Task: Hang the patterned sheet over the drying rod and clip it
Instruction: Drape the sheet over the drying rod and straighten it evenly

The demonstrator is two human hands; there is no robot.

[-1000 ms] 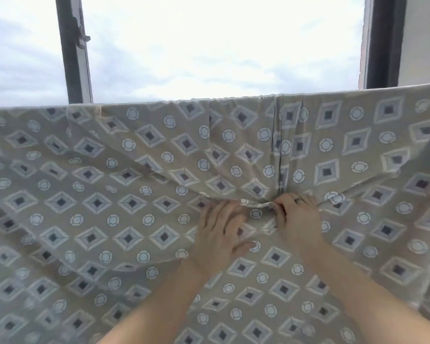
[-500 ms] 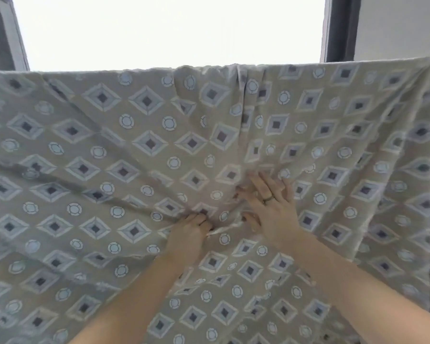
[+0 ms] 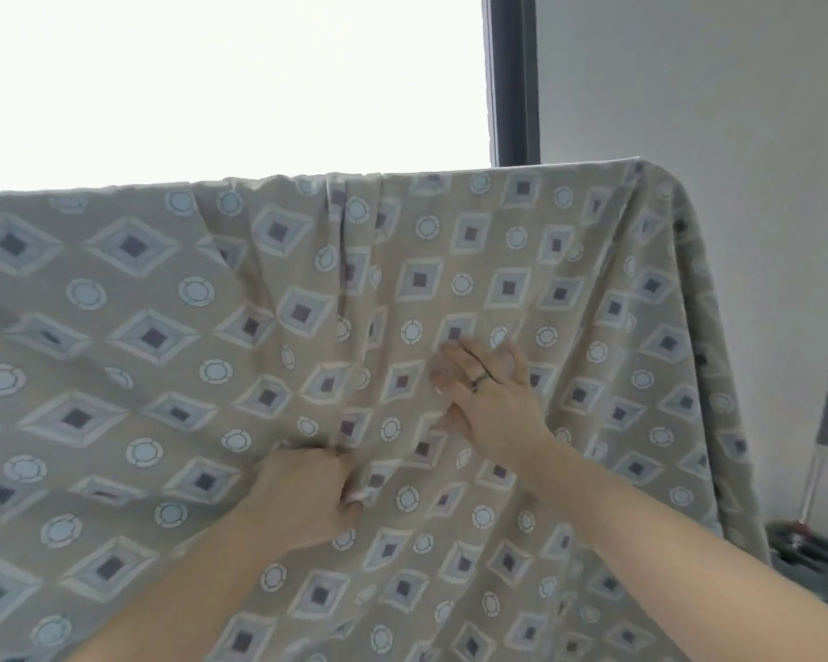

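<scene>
Patterned sheet [image 3: 154, 336] — matt woven cloth, softly creased; mop handle [image 3: 820, 451] — glossy metal with a plastic grip.

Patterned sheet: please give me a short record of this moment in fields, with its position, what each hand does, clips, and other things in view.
sheet: patterned sheet draped over a straight top edge, hanging down toward the camera, creased near the middle
rod: hidden under the sheet
left hand: left hand closed, bunching a fold of the sheet
right hand: right hand laid flat on the sheet, fingers spread, ring on one finger
clips: none visible
background: bright window, pale wall, long-handled cleaning tool at the right
</scene>
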